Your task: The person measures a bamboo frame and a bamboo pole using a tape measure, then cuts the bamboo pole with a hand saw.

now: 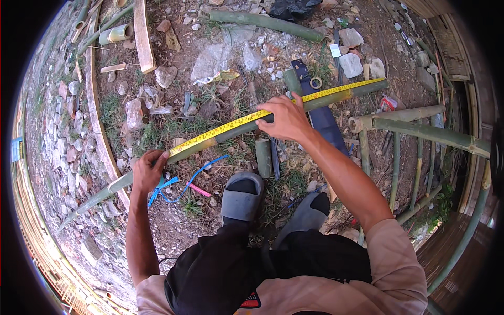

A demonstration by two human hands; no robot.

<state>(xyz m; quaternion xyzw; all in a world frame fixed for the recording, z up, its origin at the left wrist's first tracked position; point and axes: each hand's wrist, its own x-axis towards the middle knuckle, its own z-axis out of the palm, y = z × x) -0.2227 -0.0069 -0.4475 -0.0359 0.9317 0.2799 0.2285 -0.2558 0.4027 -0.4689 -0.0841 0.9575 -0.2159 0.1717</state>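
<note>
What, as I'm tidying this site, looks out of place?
Crumpled black plastic at the top, and a loose blue strap and pink strip near the left sandal: they look like discarded litter among stones.

yellow tape (220,129) lies along bamboo (232,133); hands (286,119) hold both.

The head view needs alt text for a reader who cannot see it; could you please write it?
A person's left hand and right hand hold a yellow measuring tape along a green bamboo pole. Gray sandals show on stony, grassy ground, with a bamboo frame at right.
</note>
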